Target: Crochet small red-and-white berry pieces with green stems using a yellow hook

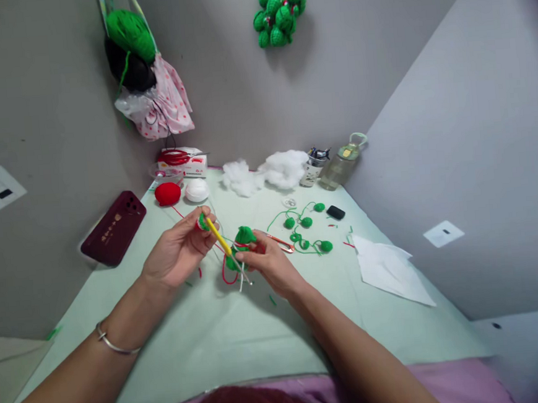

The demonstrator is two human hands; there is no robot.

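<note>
My left hand (174,249) is closed in a pinch on a small green crocheted piece (202,221) with a pale and reddish edge. A yellow-handled crochet hook (218,235) slants between my hands. Its handle end lies at my left fingertips, and its metal shaft runs down past my right thumb. My right hand (267,260) is closed on a green crocheted piece (244,234) with red yarn around it. More green crochet (233,261) hangs just below, beside a loop of red yarn (228,280) and white yarn ends. My right fingers partly hide these pieces.
Small green crocheted balls (306,222), an orange-handled cutter (281,243) and a black oval item (336,212) lie right. Behind are red yarn (168,194), white yarn (197,190), stuffing (285,168) and a bottle (341,166). A phone (114,229) leans left; white paper (386,267) lies right.
</note>
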